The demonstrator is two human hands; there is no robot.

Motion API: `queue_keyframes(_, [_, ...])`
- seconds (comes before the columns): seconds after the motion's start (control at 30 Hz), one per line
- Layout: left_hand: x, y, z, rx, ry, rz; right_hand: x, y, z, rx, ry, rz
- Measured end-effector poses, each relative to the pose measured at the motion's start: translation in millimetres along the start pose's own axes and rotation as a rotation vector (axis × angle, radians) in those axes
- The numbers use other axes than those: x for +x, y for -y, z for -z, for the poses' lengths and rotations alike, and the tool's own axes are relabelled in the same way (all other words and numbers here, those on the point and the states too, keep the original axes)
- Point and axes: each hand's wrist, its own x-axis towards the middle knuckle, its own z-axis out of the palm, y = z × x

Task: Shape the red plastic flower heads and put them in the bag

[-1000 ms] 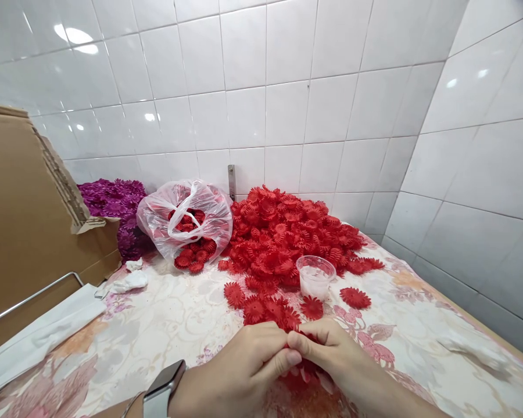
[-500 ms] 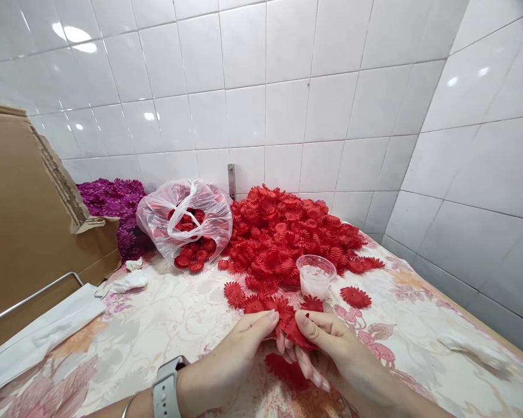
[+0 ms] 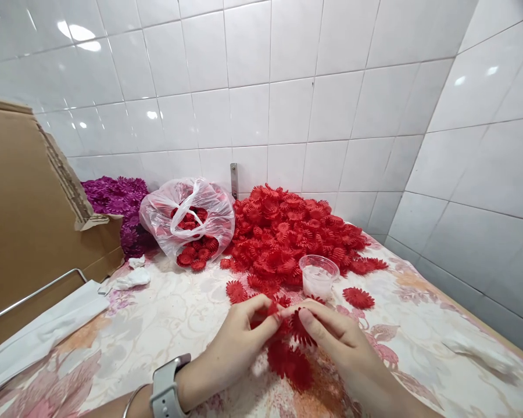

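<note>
My right hand pinches a red fabric flower piece between thumb and fingers, its fringed edge curled toward me. Close beside it, my left hand, with a watch on the wrist, has thumb and forefinger closed on red petals; motion blur hides whether they belong to the same piece. Beneath the hands, more red flower pieces lie on the red-stained cloth. A clear plastic cup with whitish contents stands just beyond my right hand. One loose red flower lies to its right.
A large heap of red flowers rises against the tiled wall. Left of it sit a tied plastic bag of red flowers and a purple flower pile. A cardboard box borders the left; crumpled tissue lies near it.
My fingers have shifted their grip; the flower in my right hand is now turned up with its fringe showing. The left fingers have curled in. The view has swung slightly left.
</note>
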Motion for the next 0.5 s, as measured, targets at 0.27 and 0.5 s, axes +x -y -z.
queue_keyframes(0.27, [-8.7, -13.3, 9.9, 0.308, -0.089, -0.261, -5.4, -10.0, -2.3, -0.562, -0.066, 0.245])
queue_keyframes(0.5, [-16.5, -27.4, 5.6, 0.063, 0.157, -0.072, -5.9, -22.1, -1.5, -0.782, -0.169, 0.535])
